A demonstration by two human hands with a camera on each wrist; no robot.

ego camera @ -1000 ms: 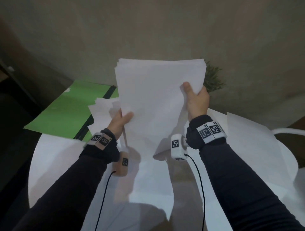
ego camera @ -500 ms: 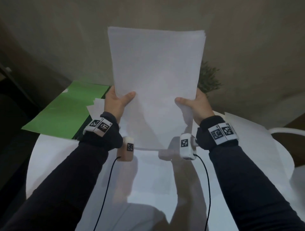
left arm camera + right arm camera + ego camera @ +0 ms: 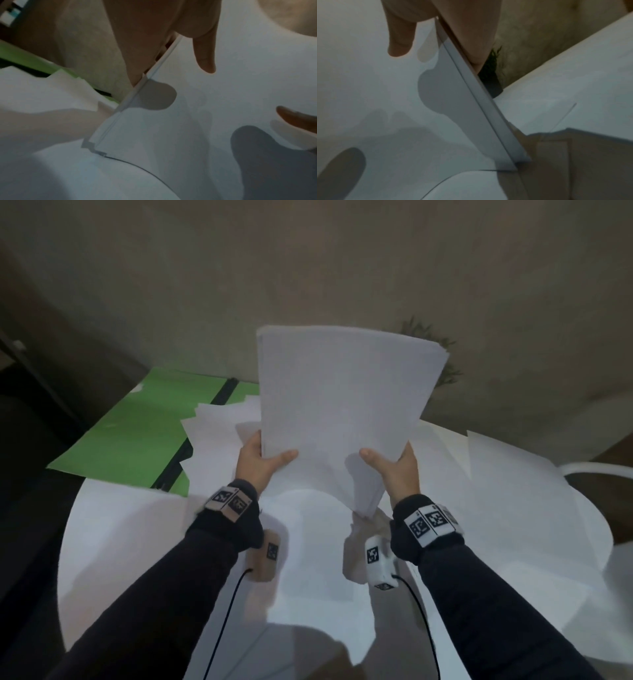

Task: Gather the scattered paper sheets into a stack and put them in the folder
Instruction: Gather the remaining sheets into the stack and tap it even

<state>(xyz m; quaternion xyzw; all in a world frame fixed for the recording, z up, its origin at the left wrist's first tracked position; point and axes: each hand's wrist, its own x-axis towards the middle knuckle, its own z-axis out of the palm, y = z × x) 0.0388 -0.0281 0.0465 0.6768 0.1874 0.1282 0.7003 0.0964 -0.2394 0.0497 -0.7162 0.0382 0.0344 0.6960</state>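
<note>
I hold a thick stack of white sheets (image 3: 339,398) upright above the round white table (image 3: 113,529). My left hand (image 3: 263,462) grips its lower left edge, thumb on the front. My right hand (image 3: 394,465) grips the lower right edge, where the stack (image 3: 197,121) bends and its corner hangs down. The wrist views show each thumb on the front of the paper (image 3: 359,81) and the fingers behind. An open green folder (image 3: 137,436) lies at the table's far left with several loose sheets (image 3: 219,433) on its right half.
More white sheets (image 3: 507,491) lie spread over the right and near parts of the table. A small green plant (image 3: 442,347) stands behind the stack. A white chair rim (image 3: 596,467) shows at the far right. Beige floor surrounds the table.
The stack has come down from its raised position and tilted slightly right. Both hands kept their grip on its lower edges, and its lower right corner now curls down.
</note>
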